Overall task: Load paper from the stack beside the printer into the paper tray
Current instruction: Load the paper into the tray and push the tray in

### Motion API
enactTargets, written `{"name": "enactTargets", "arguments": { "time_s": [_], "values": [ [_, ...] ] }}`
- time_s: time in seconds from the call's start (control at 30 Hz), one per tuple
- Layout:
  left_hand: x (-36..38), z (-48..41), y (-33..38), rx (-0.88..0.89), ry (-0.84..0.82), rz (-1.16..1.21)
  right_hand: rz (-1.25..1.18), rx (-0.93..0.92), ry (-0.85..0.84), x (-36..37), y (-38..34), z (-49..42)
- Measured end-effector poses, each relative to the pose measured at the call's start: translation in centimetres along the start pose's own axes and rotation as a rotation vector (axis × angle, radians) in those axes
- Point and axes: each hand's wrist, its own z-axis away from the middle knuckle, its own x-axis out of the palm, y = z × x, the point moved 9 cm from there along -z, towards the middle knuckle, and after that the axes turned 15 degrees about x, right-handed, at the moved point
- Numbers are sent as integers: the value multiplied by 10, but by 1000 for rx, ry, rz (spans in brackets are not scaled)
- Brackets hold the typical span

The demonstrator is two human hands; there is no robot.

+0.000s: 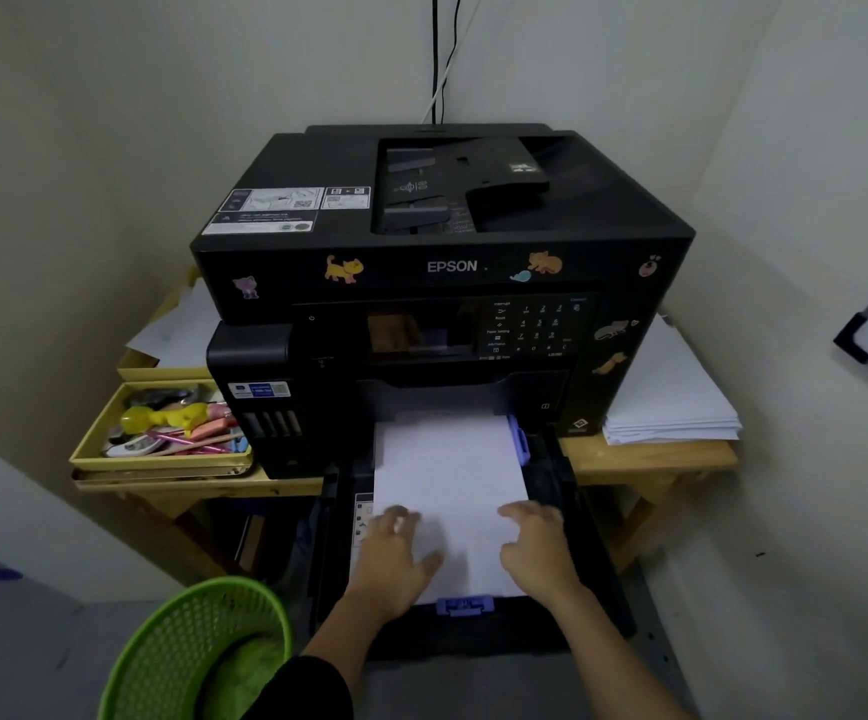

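White paper sheets [447, 470] lay in pulled-out black plastic tray [590, 553] below front edge of wooden table [650, 459]. Left hand [395, 556], right hand [541, 548] pressed flat on them, fingers extended, gripping nothing. Seating step, apparently; next: snug purple end guide [465, 606], slide tray shut.

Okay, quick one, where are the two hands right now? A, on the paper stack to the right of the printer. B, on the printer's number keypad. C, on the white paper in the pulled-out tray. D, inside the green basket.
C: the left hand and right hand both rest on the paper lying in the open tray at the front of the printer.
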Motion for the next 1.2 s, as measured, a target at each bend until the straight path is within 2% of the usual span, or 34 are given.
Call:
{"name": "enactTargets", "arguments": {
  "time_s": [0.07,0.13,0.17,0.23,0.33,0.4,0.47,0.67,1.2],
  "values": [
    [17,11,14,114,-138,184,45,-85,-250,18,-4,14],
    [35,23,20,119,-283,285,166,-82,-468,39,3,29],
    [42,28,21,117,-362,273,254,-82,-538,47,8,36],
    [52,35,21,168,-510,85,414,-107,-601,55,14,47],
    [55,37,26,280,-557,-257,652,-157,-573,63,17,54],
    [57,37,28,271,-551,-331,726,-184,-472,66,15,54],
    [59,37,29,257,-555,-330,736,-198,-396,65,12,54],
    [63,35,25,250,-624,-251,792,-187,-406,68,13,51],
    [67,24,30,264,-633,-205,775,-197,-339,66,15,41]
  ]
}}
